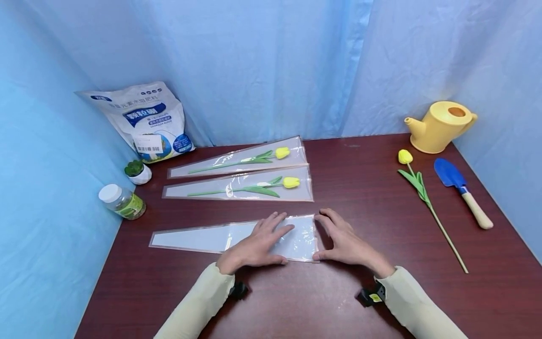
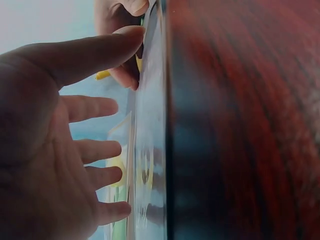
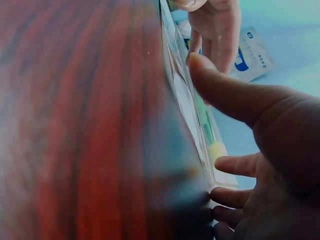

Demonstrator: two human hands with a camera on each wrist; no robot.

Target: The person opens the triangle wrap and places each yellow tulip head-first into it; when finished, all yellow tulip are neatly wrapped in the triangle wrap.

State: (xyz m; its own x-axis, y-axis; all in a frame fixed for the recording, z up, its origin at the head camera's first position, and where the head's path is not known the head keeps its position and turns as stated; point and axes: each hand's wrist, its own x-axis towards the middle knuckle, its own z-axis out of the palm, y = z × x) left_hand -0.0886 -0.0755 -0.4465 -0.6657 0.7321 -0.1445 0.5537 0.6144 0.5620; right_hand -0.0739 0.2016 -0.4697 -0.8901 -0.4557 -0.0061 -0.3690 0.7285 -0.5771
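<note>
Plastic sleeve (image 1: 237, 234) lies flat; I see left hand (image 1: 259, 244) over it, right hand (image 1: 346, 244) at its broad end, fingers wide.

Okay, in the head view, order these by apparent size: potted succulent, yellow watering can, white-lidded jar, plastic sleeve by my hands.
Largest first:
1. Plastic sleeve, partly covered
2. Watering can
3. Jar
4. Potted succulent

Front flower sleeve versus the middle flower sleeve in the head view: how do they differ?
The front flower sleeve shows no tulip; the middle flower sleeve holds a yellow tulip. The left hand partly covers the front flower sleeve, while no hand covers the middle flower sleeve. Both taper toward the left.
</note>
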